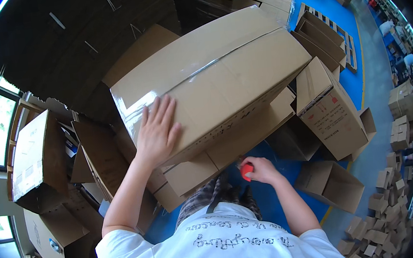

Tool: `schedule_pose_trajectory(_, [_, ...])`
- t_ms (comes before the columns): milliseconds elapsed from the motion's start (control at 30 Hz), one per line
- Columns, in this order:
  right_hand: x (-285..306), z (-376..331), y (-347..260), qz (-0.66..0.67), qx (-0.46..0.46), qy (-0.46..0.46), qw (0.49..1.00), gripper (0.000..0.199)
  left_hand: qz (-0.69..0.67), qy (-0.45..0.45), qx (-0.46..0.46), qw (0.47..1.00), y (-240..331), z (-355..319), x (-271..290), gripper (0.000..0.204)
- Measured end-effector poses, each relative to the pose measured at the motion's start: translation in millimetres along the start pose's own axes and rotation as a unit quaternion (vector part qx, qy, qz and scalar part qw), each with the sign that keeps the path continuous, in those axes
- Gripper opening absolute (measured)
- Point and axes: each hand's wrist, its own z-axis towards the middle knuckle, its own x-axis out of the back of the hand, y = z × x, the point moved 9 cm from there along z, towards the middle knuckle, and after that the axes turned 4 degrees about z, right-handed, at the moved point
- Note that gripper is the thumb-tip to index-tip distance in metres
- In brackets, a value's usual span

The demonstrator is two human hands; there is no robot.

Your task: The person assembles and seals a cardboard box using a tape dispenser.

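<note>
A large closed cardboard box (227,83) fills the middle in front of me, with shiny clear tape (209,63) along its top seam and down its left end. My left hand (158,132) lies flat on the top near the left corner, fingers stretched out. Below the near edge, close to my body, my right hand (262,170) is closed round a small red handheld tool (246,171). Its far end is partly hidden, so I cannot tell its exact kind. The big box rests on other cardboard (191,175).
Open empty cartons stand at the right, one upright printed box (331,115) and one on its side (330,186). More cartons (36,153) lean at the left by the windows. A wooden pallet (349,49) lies on the blue floor. Many small boxes (375,227) are heaped lower right.
</note>
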Motion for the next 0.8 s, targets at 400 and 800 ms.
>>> schedule_pose_trajectory(400, [-155, 115, 52, -0.197, 0.432, -0.139, 0.869, 0.027, -0.016, -0.048, 0.037, 0.998, 1, 8, 6, 0.063])
schedule_pose_trajectory(800, [208, 37, -143, -0.144, 0.536, 0.177, 0.812, 0.032, -0.111, 0.138, 0.162, 0.971, 1, 38, 30, 0.028])
